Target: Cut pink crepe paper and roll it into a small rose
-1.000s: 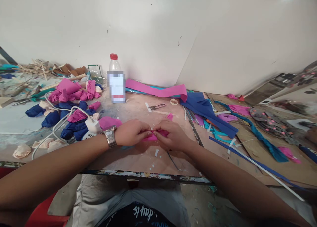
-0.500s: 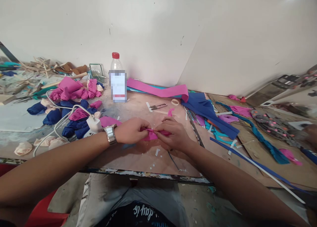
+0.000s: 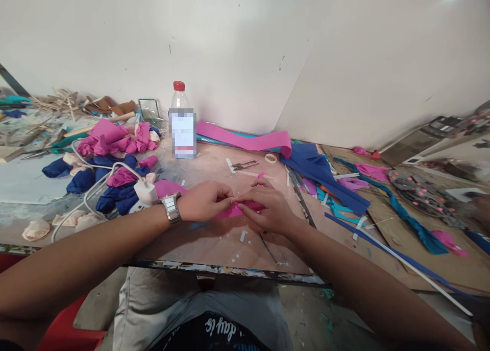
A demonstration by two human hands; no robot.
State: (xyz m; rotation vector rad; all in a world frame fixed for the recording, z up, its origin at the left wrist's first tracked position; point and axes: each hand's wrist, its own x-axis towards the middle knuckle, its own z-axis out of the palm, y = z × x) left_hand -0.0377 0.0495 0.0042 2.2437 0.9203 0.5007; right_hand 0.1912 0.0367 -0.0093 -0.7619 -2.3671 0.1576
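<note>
Head view: a pink fabric piece (image 3: 239, 209) is pinched at the near middle of the table (image 3: 214, 241) by the closed fingertips of the left hand (image 3: 204, 201) and right hand (image 3: 268, 210), likely so that its fold is held tight. A bottle (image 3: 182, 126) is seen at eleven o'clock, snips (image 3: 245, 164) at twelve.

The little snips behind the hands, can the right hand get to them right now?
Probably yes. The snips lie just beyond the right hand, with mostly bare table between. But that hand and the left hand both pinch the pink piece, so it would have to let go first.
</note>
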